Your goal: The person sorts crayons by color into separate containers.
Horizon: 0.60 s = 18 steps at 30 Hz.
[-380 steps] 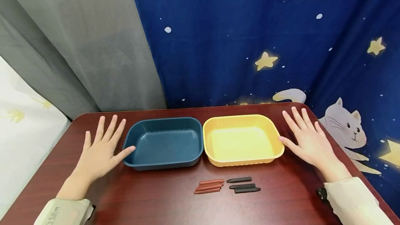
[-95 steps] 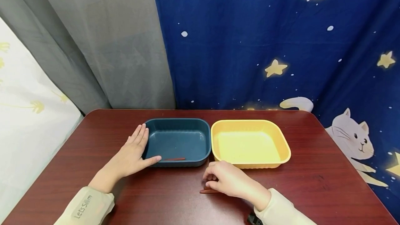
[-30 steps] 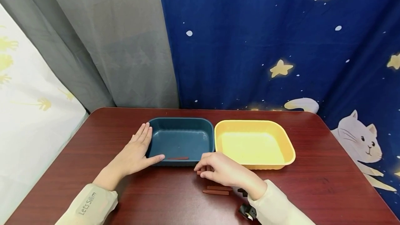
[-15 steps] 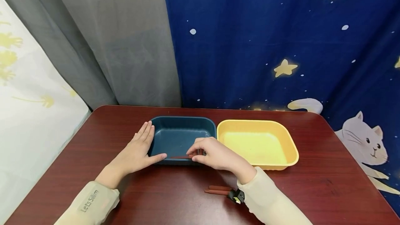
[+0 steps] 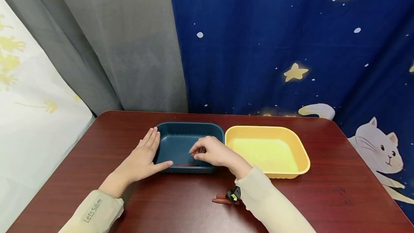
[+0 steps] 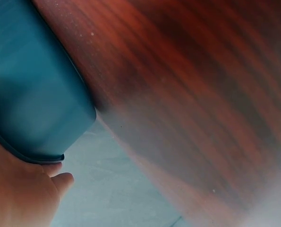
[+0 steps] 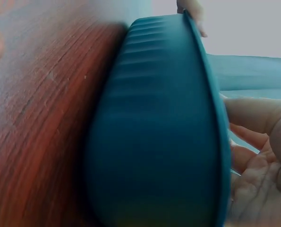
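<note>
My left hand (image 5: 140, 159) lies with straight fingers along the left end of the dark blue bin (image 5: 176, 143), its thumb at the front rim. Inside that bin, by the near wall, is a reddish-brown crayon (image 5: 187, 165). Over the bin's right half, my right hand (image 5: 213, 152) has thumb and fingers together, a bit of reddish-brown crayon (image 5: 192, 154) showing at the tips. Two more reddish-brown crayons (image 5: 221, 201) lie on the table, partly behind the right wrist's camera. In the right wrist view the bin's wall (image 7: 149, 132) hides the fingertips.
A yellow bin (image 5: 265, 150) stands against the blue one's right side on the dark red table (image 5: 168, 200). The right sleeve (image 5: 271, 200) covers where black crayons lay earlier. Behind the table hang grey and star-patterned blue curtains (image 5: 245, 46).
My right hand has carried a crayon from the table up and left, over the blue bin's rim, and now sits slightly farther inside. The left hand keeps its place on the bin.
</note>
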### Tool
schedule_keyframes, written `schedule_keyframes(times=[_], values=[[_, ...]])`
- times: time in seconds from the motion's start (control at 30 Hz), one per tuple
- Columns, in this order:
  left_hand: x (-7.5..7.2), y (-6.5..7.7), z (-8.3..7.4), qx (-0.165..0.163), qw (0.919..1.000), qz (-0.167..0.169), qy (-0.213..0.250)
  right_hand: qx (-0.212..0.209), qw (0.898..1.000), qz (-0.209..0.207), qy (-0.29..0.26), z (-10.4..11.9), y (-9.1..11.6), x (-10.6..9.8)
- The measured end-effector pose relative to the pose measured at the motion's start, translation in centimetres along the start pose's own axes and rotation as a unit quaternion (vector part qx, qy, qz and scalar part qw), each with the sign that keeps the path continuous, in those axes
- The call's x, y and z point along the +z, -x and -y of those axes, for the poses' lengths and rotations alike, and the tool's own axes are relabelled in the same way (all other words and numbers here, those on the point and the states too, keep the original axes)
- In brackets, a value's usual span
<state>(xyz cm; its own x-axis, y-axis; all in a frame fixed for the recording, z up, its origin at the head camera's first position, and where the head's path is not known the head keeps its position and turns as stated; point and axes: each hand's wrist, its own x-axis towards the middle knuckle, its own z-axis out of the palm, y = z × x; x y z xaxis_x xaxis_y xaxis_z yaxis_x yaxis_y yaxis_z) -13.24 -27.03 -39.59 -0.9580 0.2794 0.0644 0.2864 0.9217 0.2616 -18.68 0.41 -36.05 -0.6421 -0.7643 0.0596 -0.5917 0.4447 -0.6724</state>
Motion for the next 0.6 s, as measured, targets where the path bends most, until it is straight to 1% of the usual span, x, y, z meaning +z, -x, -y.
schedule_keyframes(times=[0.27,0.43,0.6], values=[[0.1,0.1,-0.1,-0.002,1.0,0.0,0.006,0.019,1.0,0.001,0.0,-1.0,-1.5,0.8],[0.1,0.2,0.1,-0.008,1.0,0.0,0.001,0.042,0.999,0.006,0.009,-1.3,-2.2,1.5],[0.1,0.1,0.1,-0.004,1.0,0.0,0.001,0.07,0.997,0.011,0.03,-1.6,-2.6,2.0]])
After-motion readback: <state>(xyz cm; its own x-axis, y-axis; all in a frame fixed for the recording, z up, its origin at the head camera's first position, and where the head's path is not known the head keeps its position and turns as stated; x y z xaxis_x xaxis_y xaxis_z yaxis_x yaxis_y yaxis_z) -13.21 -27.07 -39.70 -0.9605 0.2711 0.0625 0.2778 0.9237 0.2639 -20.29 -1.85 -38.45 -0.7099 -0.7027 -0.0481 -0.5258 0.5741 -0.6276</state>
